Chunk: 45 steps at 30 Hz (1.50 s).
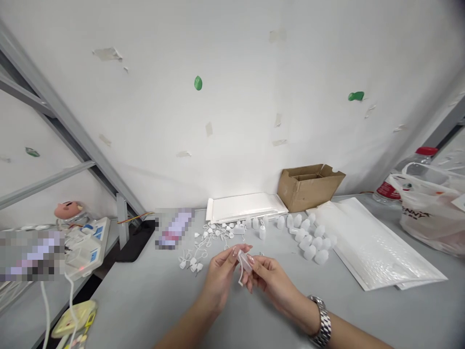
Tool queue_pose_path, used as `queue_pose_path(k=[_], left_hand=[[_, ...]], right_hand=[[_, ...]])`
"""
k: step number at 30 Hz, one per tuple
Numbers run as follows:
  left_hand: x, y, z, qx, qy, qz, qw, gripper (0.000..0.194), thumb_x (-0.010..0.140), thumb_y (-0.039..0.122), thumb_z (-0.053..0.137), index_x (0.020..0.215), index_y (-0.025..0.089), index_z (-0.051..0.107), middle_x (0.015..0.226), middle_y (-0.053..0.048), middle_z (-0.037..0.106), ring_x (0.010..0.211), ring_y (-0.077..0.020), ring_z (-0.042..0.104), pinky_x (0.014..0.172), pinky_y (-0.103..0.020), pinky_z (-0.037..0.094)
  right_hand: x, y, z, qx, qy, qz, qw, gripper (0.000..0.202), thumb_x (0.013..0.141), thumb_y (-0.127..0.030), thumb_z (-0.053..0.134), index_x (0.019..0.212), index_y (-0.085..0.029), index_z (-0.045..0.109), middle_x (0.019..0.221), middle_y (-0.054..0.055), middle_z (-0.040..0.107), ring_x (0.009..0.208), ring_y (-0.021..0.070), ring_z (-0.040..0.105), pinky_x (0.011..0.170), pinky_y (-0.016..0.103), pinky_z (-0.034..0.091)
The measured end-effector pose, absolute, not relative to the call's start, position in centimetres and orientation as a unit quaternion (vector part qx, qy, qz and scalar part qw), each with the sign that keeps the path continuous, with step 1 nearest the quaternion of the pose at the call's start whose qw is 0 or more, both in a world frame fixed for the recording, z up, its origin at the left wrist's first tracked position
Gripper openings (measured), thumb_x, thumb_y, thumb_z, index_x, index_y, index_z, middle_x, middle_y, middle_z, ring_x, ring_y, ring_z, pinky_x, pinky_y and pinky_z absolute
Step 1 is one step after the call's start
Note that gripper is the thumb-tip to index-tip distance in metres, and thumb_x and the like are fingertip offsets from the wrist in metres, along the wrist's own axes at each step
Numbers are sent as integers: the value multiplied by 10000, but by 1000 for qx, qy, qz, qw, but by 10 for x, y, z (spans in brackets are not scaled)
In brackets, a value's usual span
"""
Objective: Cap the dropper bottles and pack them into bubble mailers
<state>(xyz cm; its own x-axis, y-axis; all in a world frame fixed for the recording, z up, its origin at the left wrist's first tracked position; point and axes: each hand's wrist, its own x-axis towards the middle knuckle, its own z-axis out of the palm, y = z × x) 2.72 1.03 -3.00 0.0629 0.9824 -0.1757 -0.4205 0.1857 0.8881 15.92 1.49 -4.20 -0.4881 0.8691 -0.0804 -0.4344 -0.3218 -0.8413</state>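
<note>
A translucent plastic piece (245, 262) is pinched by the left hand (220, 272) and right hand (271, 275) (seemingly mid-work), while corded white pieces (193, 262) and frosted domes (310, 252) are left loose.

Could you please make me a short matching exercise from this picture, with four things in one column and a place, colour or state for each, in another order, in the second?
Column one
1. Box
2. Watch
3. White piece
4. Bottle

Column two
A. Held by the left hand and the right hand
B. Partly behind the bag
C. Brown and open-topped
D. Silver, with a link band

Right pairs: 1-C, 2-D, 3-A, 4-B
</note>
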Motion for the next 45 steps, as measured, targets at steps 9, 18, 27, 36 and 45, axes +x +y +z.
queue_pose_path(k=[9, 18, 27, 36, 45], left_hand=[[28, 8, -33, 387, 407, 526, 639, 278, 762, 379, 625, 877, 145, 719, 1015, -117, 696, 972, -274, 592, 860, -406, 418], [25, 14, -33, 332, 453, 558, 611, 356, 732, 442, 637, 919, 152, 720, 1091, -128, 684, 1157, -301, 500, 1000, -427, 318], [25, 13, -27, 342, 441, 529, 639, 352, 770, 440, 592, 920, 146, 713, 1098, -119, 678, 1068, -275, 566, 931, -374, 389], [-28, 42, -32, 609, 654, 391, 221, 367, 803, 348, 498, 1120, 195, 602, 1065, -99, 659, 995, -255, 584, 875, -387, 431], [-69, 76, -66, 619, 720, 304, 79, 260, 782, 366, 502, 908, 195, 652, 860, -72, 583, 877, -264, 561, 840, -400, 421]], right_hand=[[161, 17, -41, -319, -441, 721, 429, 454, 733, -566, 598, 579, -140, 617, 523, 11, 600, 457, 99, 472, 505, 243, 356], [161, 21, -41, -345, -482, 668, 449, 331, 662, -461, 718, 819, -171, 693, 709, 18, 645, 623, 141, 553, 630, 276, 440], [162, 18, -43, -238, -334, 821, 398, 353, 691, -437, 715, 714, -86, 690, 651, 68, 657, 577, 113, 576, 609, 246, 427], [165, 21, -41, -321, -398, 759, 403, 323, 640, -419, 755, 785, -133, 714, 684, 26, 659, 561, 104, 552, 604, 248, 424], [163, 19, -47, -336, -409, 749, 397, 343, 667, -453, 725, 774, -127, 715, 649, 31, 655, 535, 106, 542, 593, 256, 410]])
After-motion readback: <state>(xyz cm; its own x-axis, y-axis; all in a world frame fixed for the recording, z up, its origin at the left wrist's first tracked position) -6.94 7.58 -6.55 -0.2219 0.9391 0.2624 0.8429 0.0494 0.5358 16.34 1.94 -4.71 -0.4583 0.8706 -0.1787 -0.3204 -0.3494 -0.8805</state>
